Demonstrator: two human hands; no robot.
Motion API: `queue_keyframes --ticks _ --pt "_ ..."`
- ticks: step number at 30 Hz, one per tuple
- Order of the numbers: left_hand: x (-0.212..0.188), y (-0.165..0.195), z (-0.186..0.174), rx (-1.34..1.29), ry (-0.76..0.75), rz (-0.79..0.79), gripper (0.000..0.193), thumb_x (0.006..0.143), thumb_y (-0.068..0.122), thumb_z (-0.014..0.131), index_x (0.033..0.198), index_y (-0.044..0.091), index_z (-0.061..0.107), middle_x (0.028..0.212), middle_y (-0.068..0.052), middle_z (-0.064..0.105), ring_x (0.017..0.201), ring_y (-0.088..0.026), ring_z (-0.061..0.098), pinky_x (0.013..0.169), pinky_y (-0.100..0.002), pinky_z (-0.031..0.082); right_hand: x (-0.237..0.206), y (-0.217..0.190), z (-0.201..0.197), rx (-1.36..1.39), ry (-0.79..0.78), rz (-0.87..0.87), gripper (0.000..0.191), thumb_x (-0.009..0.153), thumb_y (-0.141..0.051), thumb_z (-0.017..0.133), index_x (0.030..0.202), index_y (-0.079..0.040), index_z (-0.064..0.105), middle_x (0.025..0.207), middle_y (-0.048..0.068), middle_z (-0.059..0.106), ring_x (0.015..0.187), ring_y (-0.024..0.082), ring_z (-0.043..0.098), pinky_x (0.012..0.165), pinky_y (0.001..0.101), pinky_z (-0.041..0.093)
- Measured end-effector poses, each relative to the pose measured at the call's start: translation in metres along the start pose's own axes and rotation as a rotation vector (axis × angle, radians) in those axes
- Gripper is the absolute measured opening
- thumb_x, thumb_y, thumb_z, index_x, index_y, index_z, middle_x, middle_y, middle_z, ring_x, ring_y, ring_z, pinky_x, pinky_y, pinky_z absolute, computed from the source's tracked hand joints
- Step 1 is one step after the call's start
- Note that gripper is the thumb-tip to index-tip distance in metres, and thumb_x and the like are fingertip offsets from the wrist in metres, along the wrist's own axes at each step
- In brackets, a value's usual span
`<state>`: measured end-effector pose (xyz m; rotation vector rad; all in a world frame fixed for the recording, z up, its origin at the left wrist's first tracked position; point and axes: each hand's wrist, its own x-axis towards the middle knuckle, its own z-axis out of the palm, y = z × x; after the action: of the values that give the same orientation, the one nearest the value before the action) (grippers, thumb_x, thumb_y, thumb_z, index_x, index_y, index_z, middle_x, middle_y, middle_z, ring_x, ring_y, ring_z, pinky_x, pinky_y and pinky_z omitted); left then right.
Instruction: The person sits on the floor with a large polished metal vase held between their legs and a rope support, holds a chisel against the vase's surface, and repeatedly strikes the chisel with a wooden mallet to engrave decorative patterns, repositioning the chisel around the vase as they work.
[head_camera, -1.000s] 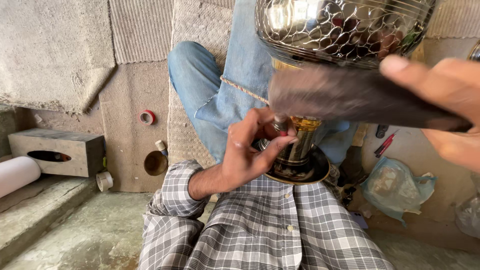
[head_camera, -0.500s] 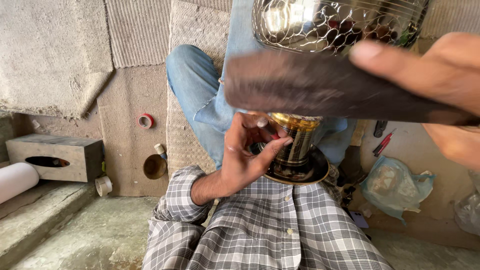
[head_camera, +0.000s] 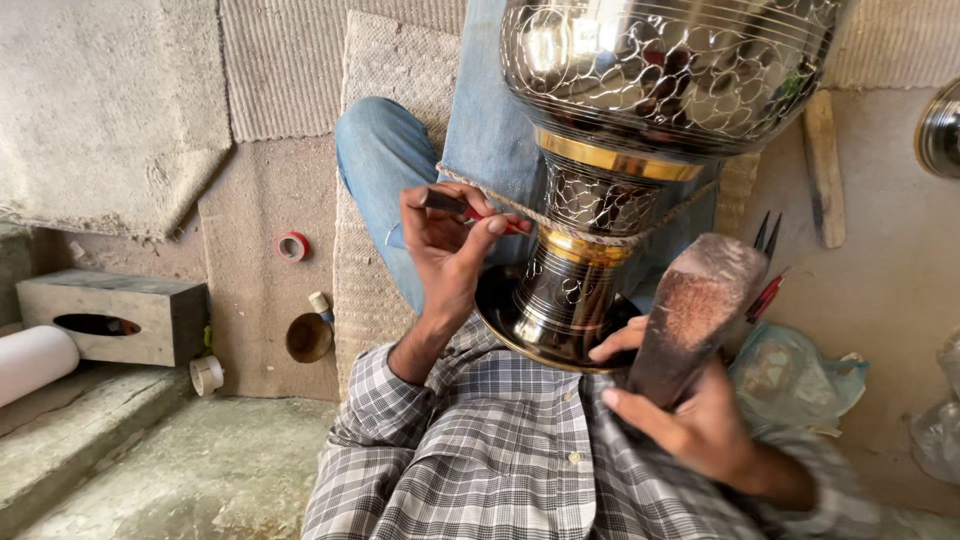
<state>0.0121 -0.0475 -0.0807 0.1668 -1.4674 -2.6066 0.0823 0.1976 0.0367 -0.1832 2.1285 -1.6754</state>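
Head view, left to right from the engraved metal vase standing on the person's lap: a red tape roll lies well left of it; the left hand, fingers closed round a slim red-handled chisel, holds its tip against the vase stem; the right hand, just right of the vase base, grips a worn wooden mallet

The metal vase is cut off at the top edge, and the rope vanishes behind its stem.
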Motion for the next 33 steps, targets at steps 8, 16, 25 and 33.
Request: queue_keyframes --ticks 8,16,25,33 --pt "-0.002 0.010 0.006 -0.137 0.063 -0.071 0.039 0.097 -0.009 0.071 0.122 0.006 0.044 0.107 -0.009 0.057 0.093 -0.022 0.070 0.085 -0.048 0.068 -0.016 0.076 0.031 0.605 0.183 -0.165 0.046 0.081 0.000 0.076 0.116 -0.009 0.047 0.094 0.012 0.063 0.090 0.022 0.062 0.086 0.0339 0.055" --pt "-0.035 0.033 0.028 -0.089 -0.149 0.252 0.045 0.097 -0.016 0.065 0.124 0.010 0.039 0.107 -0.010 0.058 0.091 -0.020 0.070 0.083 -0.045 0.071 0.014 0.138 0.027 1.203 0.215 -0.158 0.050 0.070 0.003 0.068 0.115 -0.004 0.049 0.075 0.012 0.060 0.080 0.024 0.057 0.075 0.0331 0.047" --pt "-0.002 -0.005 -0.003 0.008 0.069 0.010 0.039 0.098 -0.014 0.066 0.123 0.005 0.044 0.109 -0.011 0.057 0.096 -0.016 0.065 0.090 -0.042 0.067 -0.022 0.081 0.029 0.585 0.120 -0.172 0.048 0.079 0.013 0.071 0.116 -0.008 0.049 0.102 0.014 0.059 0.094 0.024 0.059 0.090 0.0349 0.052" --pt "-0.029 0.020 0.018 -0.105 -0.044 0.171 0.041 0.095 -0.012 0.069 0.123 0.007 0.045 0.104 -0.010 0.059 0.090 -0.019 0.069 0.080 -0.043 0.070 0.005 0.142 0.031 1.070 0.199 -0.266 0.039 0.069 0.005 0.067 0.102 -0.008 0.050 0.080 0.009 0.059 0.082 0.020 0.054 0.081 0.0282 0.045"
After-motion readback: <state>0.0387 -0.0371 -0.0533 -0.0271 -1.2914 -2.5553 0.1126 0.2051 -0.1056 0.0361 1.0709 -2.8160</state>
